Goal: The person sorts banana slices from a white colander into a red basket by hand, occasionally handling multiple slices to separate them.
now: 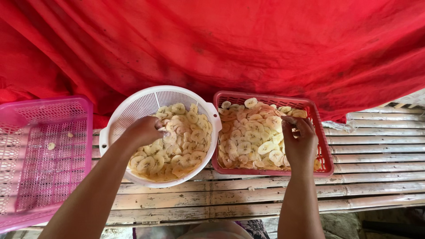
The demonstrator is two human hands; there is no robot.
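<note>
**Both hands in the banana slices**

On my feed, my left hand [144,130] has its fingers curled down and bunched together into the heap of pale banana slices [177,141] in the round white colander [133,108]. I cannot tell whether the fingertips grip a slice, since they are hidden under the knuckles. The hand sits at the left-centre of that heap, with my forearm coming up from the bottom left.

My right hand [300,144] hangs over the right part of the red rectangular basket [319,132]. Its fingers are bent inward and close together, thumb toward the fingertips; it looks like a pinch at a slice near the top of the hand, though I cannot make out the contact. This basket holds a second layer of banana slices [250,137], spread flat and filling most of it.

The colander and the red basket stand side by side, touching or nearly so, on a slatted bench of pale, worn bamboo strips [380,159]. At the far left lies a pink rectangular basket [82,132], with only a few loose scraps in it. Behind everything hangs a red cloth [248,44], draped in folds across the whole top of the view.
</note>
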